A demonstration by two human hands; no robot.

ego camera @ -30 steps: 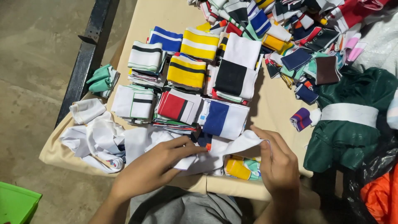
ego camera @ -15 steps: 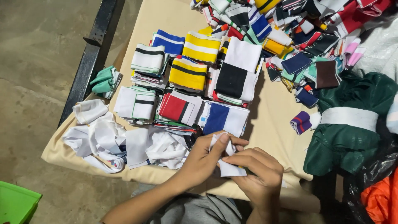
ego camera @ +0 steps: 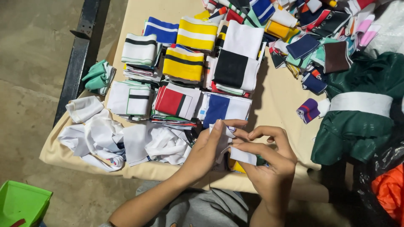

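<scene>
Hands at the near edge, stacks behind

Left hand (ego camera: 207, 149) and right hand (ego camera: 269, 162) meet on a folded cloth piece (ego camera: 242, 154) at the table (ego camera: 277, 90) front. Folded stacks (ego camera: 183, 63) lie behind; crumpled cloths (ego camera: 105, 138) left; loose heap (ego camera: 311, 25) far right

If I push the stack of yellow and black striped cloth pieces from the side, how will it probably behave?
The yellow and black striped stack is folded knit cloth, so probably soft and light. Its layers look loose, so the top pieces would likely slide off. It cannot roll, and the neighbouring red and white stack may block it.
</scene>
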